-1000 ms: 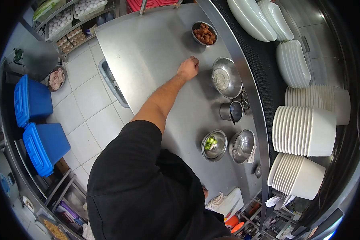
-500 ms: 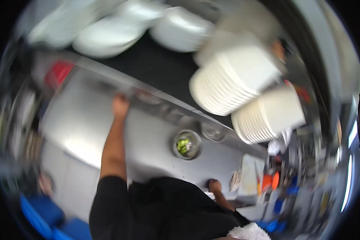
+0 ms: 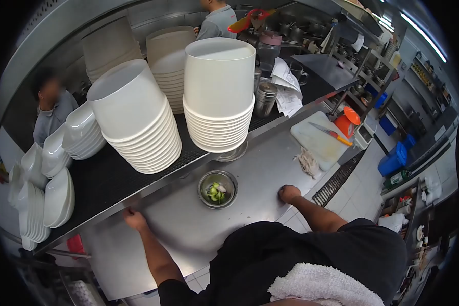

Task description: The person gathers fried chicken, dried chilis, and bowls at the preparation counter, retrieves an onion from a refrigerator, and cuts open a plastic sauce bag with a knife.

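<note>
My left hand (image 3: 134, 219) is closed, its fingers curled near the front edge of the raised shelf (image 3: 94, 208); whether anything is inside cannot be seen. My right hand (image 3: 289, 194) is a fist at the near edge of the steel table (image 3: 163, 229). What it holds, if anything, is hidden. Between the two hands, apart from both, a metal bowl (image 3: 203, 200) holds cut green pieces (image 3: 217, 193) and a pale piece. A crumpled cloth (image 3: 307, 162) lies beyond my right hand, beside a white cutting board (image 3: 306, 130) with an orange-handled knife (image 3: 331, 133) on it.
Tall stacks of white bowls (image 3: 219, 97) and curved white dishes (image 3: 58, 199) crowd the shelf above the table. Paper slips (image 3: 286, 89) hang by a metal shaker (image 3: 265, 99). Two people (image 3: 217, 23) stand behind the shelf. An orange item (image 3: 347, 121) stands past the board.
The view has swung up and to the right and become sharper. More of the shelf, the kitchen and the people behind now shows. Both hands remain closed; the bowl stays on the table.
</note>
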